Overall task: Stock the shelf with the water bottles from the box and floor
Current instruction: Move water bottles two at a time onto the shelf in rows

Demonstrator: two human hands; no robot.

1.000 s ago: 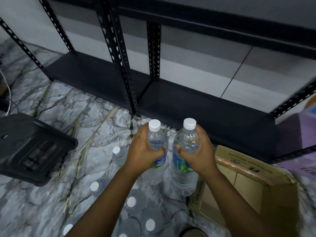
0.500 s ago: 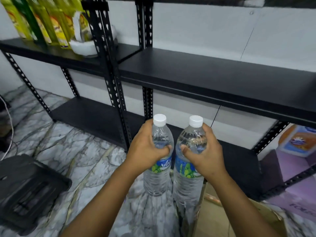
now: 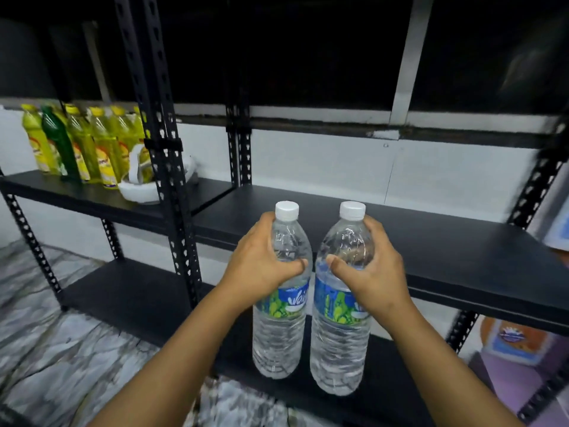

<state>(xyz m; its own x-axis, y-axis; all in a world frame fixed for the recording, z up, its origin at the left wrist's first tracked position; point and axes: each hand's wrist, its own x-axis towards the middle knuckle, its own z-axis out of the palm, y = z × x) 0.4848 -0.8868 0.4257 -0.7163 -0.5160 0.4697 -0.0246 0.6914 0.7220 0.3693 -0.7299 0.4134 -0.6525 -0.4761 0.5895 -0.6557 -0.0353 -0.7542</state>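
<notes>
Water bottles, one gripped in my left hand, one in my right hand, black shelf ahead, yellow bottles and post off left.

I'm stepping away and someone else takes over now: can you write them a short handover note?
Left hand: gripping the left water bottle upright, in the air.
Right hand: gripping the right water bottle the same way.
Both bottles are in front of the bare middle shelf, not yet on it.
Done: two bottles picked up. No water bottles visible on the shelves.
Left: set these two down, then fetch more; box and floor bottles are out of view.
</notes>
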